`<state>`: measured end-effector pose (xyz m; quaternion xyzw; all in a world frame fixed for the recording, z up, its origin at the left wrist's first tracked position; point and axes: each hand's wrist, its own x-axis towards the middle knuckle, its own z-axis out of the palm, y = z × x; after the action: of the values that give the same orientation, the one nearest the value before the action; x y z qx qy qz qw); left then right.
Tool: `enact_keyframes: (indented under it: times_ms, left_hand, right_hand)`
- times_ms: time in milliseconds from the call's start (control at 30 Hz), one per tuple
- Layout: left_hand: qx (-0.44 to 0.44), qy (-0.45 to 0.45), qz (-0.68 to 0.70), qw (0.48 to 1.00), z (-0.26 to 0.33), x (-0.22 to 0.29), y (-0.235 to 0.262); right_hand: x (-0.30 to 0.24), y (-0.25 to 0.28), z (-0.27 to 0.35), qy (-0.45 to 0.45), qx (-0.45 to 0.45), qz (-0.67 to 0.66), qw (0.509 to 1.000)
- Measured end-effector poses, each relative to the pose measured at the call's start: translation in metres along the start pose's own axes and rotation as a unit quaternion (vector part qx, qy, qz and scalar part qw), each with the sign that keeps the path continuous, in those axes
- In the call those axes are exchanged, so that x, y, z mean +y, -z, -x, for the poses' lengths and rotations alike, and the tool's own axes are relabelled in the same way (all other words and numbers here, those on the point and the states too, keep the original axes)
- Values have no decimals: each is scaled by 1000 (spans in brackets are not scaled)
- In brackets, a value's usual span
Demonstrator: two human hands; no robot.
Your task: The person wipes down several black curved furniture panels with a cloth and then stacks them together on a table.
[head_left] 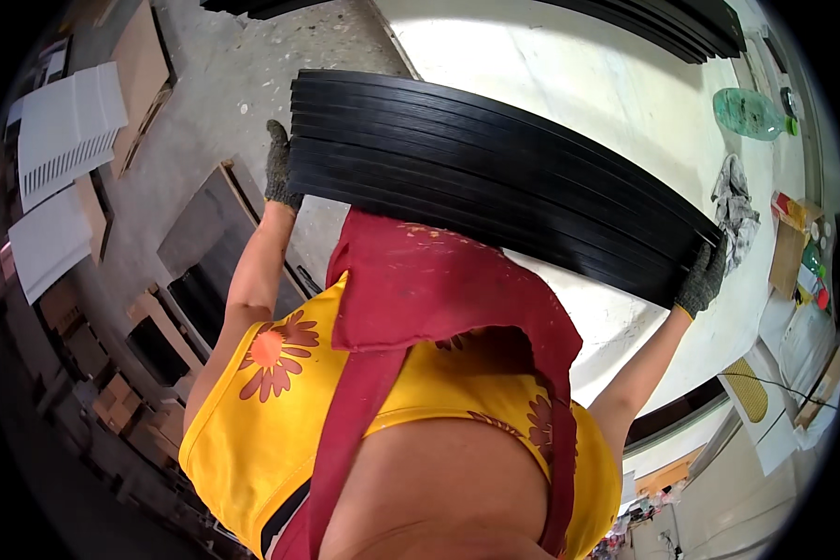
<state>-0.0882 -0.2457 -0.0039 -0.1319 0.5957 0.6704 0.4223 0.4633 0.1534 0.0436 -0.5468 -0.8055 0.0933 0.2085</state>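
A stack of long black strips (495, 177) spans the space in front of me, their long edges lined up side by side. My left hand (278, 168), in a dark grey knit glove, bears on the stack's left end with its fingers pointing up along the end. At the right end, my right hand (703, 278), gloved alike, is closed around the strips' corner. The stack is held between the two hands, partly over the white tabletop (616, 131). The undersides of the strips and part of the fingers are hidden.
More black strips (663, 26) lie at the table's far side. To the right are a green plastic bottle (754, 114), a crumpled grey rag (737, 210) and a small carton (789, 252). Stacked white panels (70, 131) and a dark board (210, 224) stand on the left.
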Motion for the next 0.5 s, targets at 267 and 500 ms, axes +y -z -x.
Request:
enact_keyframes:
  times_ms: [267, 500]
  left_hand:
    - [-54, -40, -52, 996, -9, 32, 0]
    - [-180, -119, -47, 975, -31, 46, -37]
  right_hand:
    - [-125, -15, -36, 213, -14, -44, 976]
    - [-259, -95, -20, 255, -284, 66, 922]
